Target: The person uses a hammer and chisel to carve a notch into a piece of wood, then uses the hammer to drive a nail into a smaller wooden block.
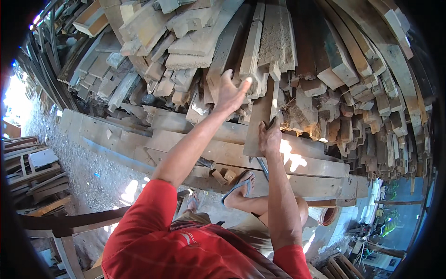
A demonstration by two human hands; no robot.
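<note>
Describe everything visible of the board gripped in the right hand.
The board is flat, brown and looks like bare wood, with a squared near end and a narrow side edge on the right. It juts from the timber pile toward the person; its far end is hidden among other pieces. The right hand grips its right edge near the free end.

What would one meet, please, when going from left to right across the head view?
White flat panel, shallow wooden box, left hand, right hand gripping a wooden plank, green leaves.
</note>
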